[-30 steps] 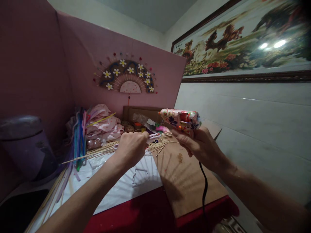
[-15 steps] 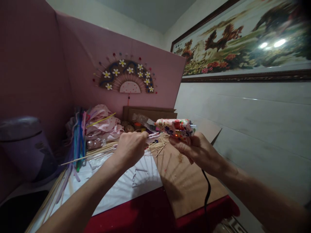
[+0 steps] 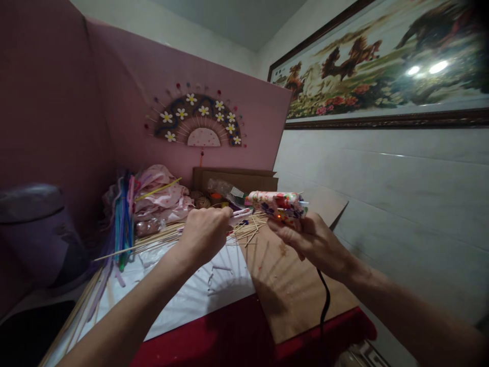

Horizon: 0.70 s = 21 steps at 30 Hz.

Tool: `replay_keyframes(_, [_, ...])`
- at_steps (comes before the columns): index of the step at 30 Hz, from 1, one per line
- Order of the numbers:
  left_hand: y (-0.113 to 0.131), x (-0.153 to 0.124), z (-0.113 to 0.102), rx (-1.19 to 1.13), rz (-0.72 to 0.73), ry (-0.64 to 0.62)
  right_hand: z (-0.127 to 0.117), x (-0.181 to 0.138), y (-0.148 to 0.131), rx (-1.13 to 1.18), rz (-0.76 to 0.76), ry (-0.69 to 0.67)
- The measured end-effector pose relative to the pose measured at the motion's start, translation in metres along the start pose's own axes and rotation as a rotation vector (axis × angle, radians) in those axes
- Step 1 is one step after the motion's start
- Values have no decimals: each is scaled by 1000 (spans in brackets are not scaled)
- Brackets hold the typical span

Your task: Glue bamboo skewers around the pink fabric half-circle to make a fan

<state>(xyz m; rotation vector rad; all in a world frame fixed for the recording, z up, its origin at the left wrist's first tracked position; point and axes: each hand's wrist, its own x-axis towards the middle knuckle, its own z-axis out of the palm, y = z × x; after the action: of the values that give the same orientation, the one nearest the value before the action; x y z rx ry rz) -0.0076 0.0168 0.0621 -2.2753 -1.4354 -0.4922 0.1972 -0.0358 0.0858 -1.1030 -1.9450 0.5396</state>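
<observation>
My right hand is wrapped round a glue gun with a floral pattern. A small orange light glows on its side, and its nozzle points left. My left hand is closed in a fist on a thin pale lilac strip, whose free end sticks out to the right. The nozzle is just above that end; whether they touch I cannot tell. A black cord hangs below the glue gun. Thin wooden sticks lie behind and below the strip.
White sheet and brown board lie on a red cloth. Pipe cleaners, pink fabric and twine are piled at the back left. A decorated fan is on the pink panel. A lilac bin stands left.
The glue gun has dropped slightly, bringing its nozzle closer to the end of the strip. My left hand has stayed almost still.
</observation>
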Motion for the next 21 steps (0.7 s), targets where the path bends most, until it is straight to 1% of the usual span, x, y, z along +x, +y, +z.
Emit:
replay_keyframes(3, [-1,0,1,-6,1,3,0,0,1,-21,-28,63])
replay_keyframes(7, [-1,-1,1,-4,6,12,0,-1,2,-23,-6,23])
replay_keyframes(10, [-1,-1,1,-1,9,16,0,-3,2,-21,-20,54])
replay_keyframes(16, [-1,-1,2,-8,15,46,-1,-4,0,-16,21,39])
replay_keyframes(21, [-2,-1,2,7,15,69,0,-6,6,-24,53,16])
